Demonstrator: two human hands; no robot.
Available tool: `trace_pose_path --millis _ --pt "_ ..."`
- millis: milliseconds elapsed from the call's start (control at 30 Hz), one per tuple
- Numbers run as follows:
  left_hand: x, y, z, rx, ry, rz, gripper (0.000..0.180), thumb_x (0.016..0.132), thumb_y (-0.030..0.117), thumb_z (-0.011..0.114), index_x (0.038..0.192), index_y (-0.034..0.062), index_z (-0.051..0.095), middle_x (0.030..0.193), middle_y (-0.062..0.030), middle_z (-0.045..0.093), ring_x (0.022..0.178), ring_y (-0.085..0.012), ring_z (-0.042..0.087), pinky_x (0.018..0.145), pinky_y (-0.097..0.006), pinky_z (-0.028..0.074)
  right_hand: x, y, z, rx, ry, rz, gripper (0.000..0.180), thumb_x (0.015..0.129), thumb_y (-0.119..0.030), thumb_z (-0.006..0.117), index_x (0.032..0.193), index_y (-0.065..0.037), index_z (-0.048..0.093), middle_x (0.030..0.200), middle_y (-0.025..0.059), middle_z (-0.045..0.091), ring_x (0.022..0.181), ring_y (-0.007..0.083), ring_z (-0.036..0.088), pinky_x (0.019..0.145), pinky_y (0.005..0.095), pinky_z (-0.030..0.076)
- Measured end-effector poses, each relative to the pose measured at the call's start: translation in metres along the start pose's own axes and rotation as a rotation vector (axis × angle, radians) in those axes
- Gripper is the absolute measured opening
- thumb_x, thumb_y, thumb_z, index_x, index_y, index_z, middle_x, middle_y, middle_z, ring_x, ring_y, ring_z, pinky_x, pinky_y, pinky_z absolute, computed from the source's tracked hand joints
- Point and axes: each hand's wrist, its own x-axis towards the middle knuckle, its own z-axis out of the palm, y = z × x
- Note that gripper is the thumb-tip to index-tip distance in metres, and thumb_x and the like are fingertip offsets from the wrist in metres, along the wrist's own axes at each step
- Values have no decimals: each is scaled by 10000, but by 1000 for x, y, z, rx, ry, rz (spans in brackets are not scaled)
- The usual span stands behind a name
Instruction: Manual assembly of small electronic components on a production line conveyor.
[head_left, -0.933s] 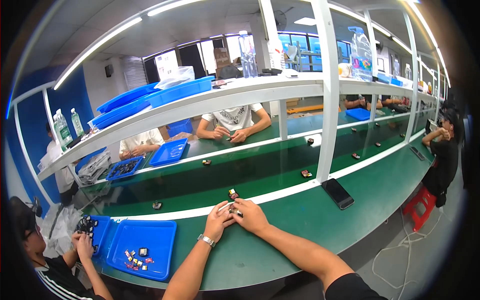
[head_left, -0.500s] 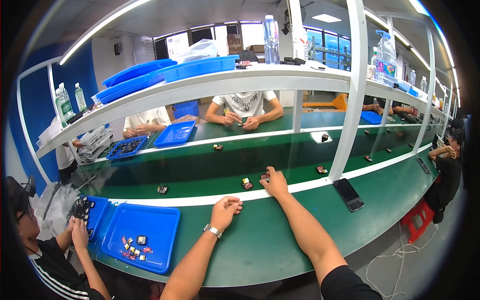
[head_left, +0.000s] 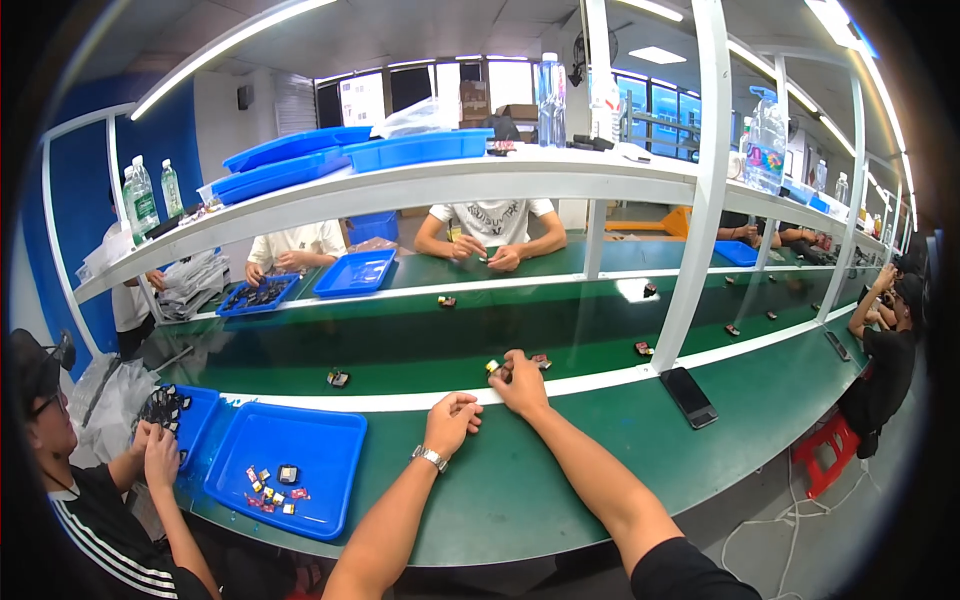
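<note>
**Right hand [head_left: 522,388] at a yellow-topped part [head_left: 493,367], left hand [head_left: 450,425] close by**

The long white shelf [head_left: 560,185] spans the scene on posts, presumably raised to leave arm room below; blue trays [head_left: 420,150] are stacked on it, out of the way. Beneath, the green belt [head_left: 420,372] runs left to right, and a white rail [head_left: 370,403] divides it from the near tabletop [head_left: 600,470]. At the near left, a rimmed blue tray [head_left: 325,450] holds small red and yellow pieces [head_left: 267,492], probably so they cannot scatter. A black phone [head_left: 690,398] lies to the right, clear of both forearms.

The right hand extends past the rail, fingers curled around the yellow-topped part at the belt's near side; whether they grip it or only touch it, I cannot tell. The left hand stays low by the rail, thumb and fingers slightly apart, nothing visible between them, perhaps to be handy. Just right of the right hand sits a smaller-looking red-and-black part [head_left: 542,361].
</note>
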Motion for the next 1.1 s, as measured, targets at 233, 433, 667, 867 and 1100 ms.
trace_pose_path --millis 233,433,667,867,1100 --pt "2 10 -21 -154 -295 -156 311 1019 244 444 1134 -6 590 958 -103 664 714 -138 633 620 -246 536 -66 -48 -64 262 -337 -233 651 741 -157 798 1304 -67 485 1231 107 565 1170 270 507 979 362 436" --pt "-3 25 -24 -286 -505 -282 350 1011 218 479 1293 17 536 1087 -87 650 891 -184 667 747 -297 563 -62 -59 -84 161 -353 -400 562 762 -107 757 1280 -78 541 1215 95 568 1161 285 502 996 381 431" --pt "-11 23 -10 -390 -321 -225 296 992 100 478 1277 22 502 1114 -98 626 1014 -204 637 885 -359 561 -72 -60 -66 50 -124 -334 236 797 -115 708 1032 -117 687 1049 55 612 1008 250 587 829 349 514" --pt "-12 18 4 -377 -261 -179 258 977 42 469 1234 20 481 1107 -116 612 1024 -210 625 939 -401 544 -70 -54 -56 -103 -16 -503 142 774 -96 681 915 -104 674 979 37 588 915 232 590 718 368 523" --pt "-13 18 6 -297 -200 -133 236 987 10 427 1221 13 464 1089 -127 627 1025 -219 636 943 -412 556 -66 -51 -60 -166 -54 -591 195 743 -69 667 934 -108 665 1046 58 576 976 246 565 772 363 491"
